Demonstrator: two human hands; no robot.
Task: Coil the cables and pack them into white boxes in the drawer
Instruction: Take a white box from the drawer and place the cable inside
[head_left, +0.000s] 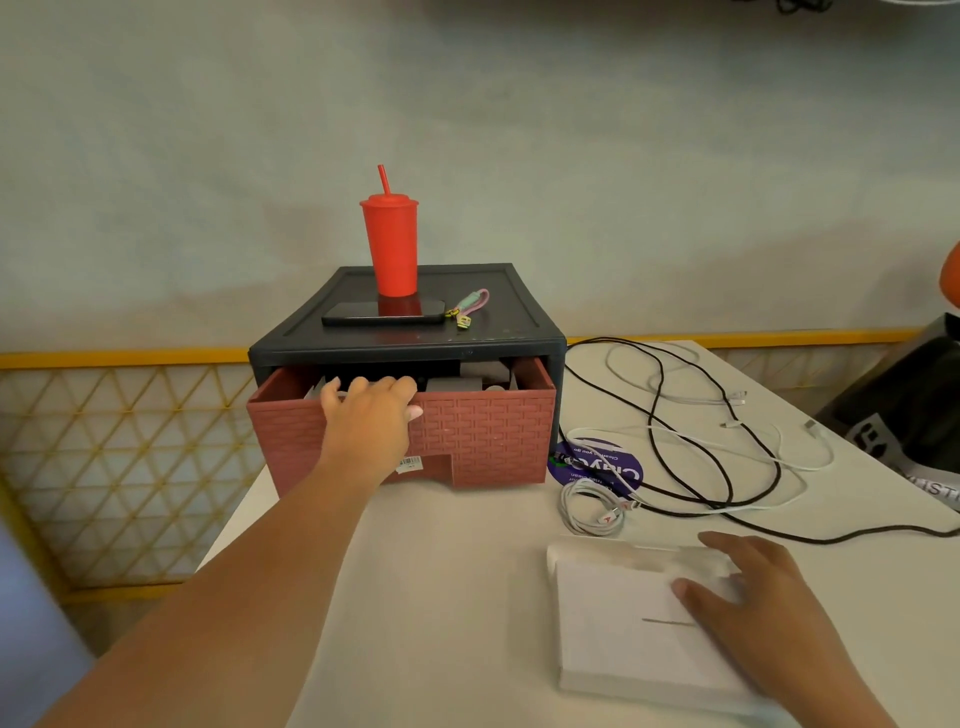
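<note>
Head view: my left hand (371, 415) hooks the drawer (483, 436) rim.
Right hand (753, 592): flat on white box (613, 639), not gripping.
Cup (389, 244): could topple, so I slide straight.

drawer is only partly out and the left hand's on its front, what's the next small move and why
Probably pull the drawer further out with the left hand. Its fingers hook over the drawer's top edge, and the dark cabinet covers most of the inside. The right hand rests flat on the white box, with a coiled white cable just beyond it.
</note>
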